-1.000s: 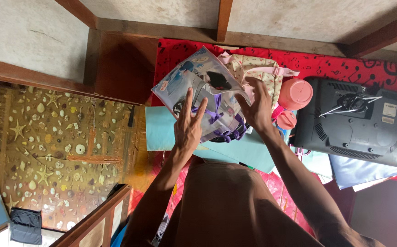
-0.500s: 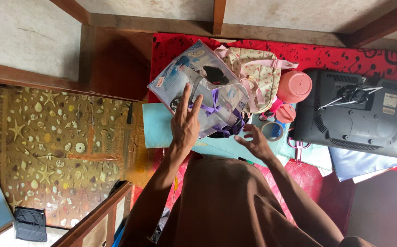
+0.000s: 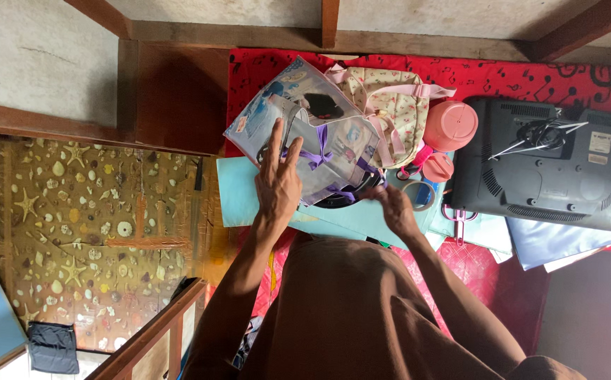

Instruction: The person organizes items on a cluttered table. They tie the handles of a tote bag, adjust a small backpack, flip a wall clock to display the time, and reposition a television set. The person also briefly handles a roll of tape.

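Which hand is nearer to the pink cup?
The right hand. It is below and left of the pink cup, apart from it. The left hand rests on the clear pouch, farther left.

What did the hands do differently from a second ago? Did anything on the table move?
The right hand came off the far side of the clear bag with purple straps and drew back to its near edge, towards the person. The left hand stayed flat on the bag, fingers spread. The bag itself shifted only slightly. The floral backpack, pink cup and black monitor kept their places.
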